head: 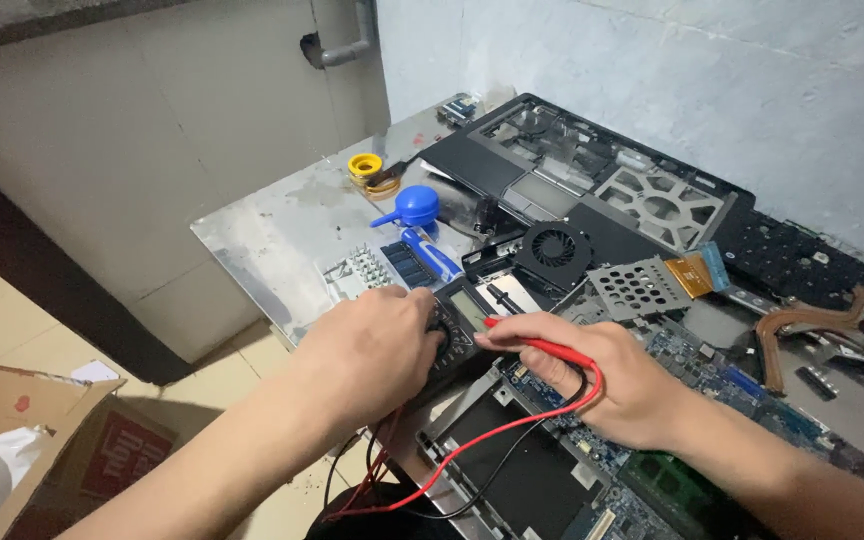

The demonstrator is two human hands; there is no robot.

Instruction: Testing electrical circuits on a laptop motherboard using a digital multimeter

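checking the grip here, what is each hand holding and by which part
Right hand pinches the red multimeter probe along its shaft. Left hand grips the dark handheld multimeter by its left side.

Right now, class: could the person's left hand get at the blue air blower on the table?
Probably yes: the left hand rests on the multimeter, and the blue air blower lies just beyond with nothing tall between.

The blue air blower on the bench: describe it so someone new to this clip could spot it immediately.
Start at the metal bench top and look past the left hand, toward the black laptop casing. The blue air blower lies between them, beside a yellow spool. Its round bulb with a thin nozzle is the only blue ball-shaped thing there.
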